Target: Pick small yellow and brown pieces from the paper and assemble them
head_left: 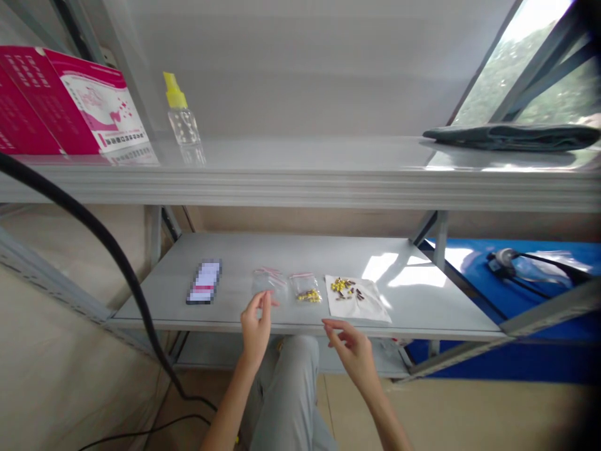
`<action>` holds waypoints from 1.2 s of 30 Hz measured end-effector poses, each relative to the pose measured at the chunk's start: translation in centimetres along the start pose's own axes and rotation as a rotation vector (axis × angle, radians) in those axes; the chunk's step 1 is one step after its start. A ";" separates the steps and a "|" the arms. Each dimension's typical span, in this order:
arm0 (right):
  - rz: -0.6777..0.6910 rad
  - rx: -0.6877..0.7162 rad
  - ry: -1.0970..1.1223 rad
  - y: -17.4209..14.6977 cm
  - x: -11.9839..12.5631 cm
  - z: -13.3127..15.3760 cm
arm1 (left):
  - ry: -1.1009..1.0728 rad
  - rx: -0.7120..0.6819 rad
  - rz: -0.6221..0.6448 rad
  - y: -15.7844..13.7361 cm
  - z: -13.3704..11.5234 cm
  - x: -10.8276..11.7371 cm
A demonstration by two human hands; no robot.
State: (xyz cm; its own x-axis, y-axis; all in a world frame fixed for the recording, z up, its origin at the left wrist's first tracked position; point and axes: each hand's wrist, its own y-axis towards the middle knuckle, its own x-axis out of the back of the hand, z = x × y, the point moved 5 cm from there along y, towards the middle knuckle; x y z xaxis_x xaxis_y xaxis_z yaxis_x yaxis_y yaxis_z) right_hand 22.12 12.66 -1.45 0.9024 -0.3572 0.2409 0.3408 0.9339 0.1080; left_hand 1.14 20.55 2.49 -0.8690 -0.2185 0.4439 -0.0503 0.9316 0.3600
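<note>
My left hand [256, 321] is raised at the shelf's front edge, thumb and fingertips together. It overlaps the near side of a clear zip bag [270, 280]; whether anything is in the pinch cannot be made out. Right of that lies a second zip bag [300, 283] with small yellow pieces [310, 296] inside. My right hand [351, 351] hovers before the shelf edge, fingers loosely bent and apart, with nothing visible in it. Beyond it, a white sheet [347, 312] carries small yellow pieces [339, 285] and dark, metallic-looking pieces [359, 294].
A phone [204, 282] lies on the grey shelf [159, 294] at left. The upper shelf [300, 153] holds pink boxes [70, 103], a yellow-capped spray bottle [183, 122] and folded dark cloth [511, 136]. A black cable [117, 257] crosses the left side.
</note>
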 end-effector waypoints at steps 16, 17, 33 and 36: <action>0.724 -0.266 0.418 -5.2 -4.4 2.7 | -0.242 0.258 0.279 -12.5 -1.1 2.8; 0.741 -0.282 0.423 -5.5 -4.3 3.0 | -0.243 0.262 0.264 -12.5 -1.1 2.9; 0.405 -0.235 0.564 -5.6 -2.9 5.1 | -0.064 -0.104 0.355 -10.5 -7.7 1.4; 0.333 -0.168 0.438 -5.6 -2.3 5.7 | -0.034 -0.107 0.347 -10.0 -8.1 1.2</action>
State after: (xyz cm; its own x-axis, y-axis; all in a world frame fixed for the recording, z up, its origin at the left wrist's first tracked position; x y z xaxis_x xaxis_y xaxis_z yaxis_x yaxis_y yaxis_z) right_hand 16.65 8.12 2.84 0.9810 -0.0372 -0.1904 0.0245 0.9973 -0.0686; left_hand 4.61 8.66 6.06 -0.8411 0.1172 0.5280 0.3012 0.9123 0.2773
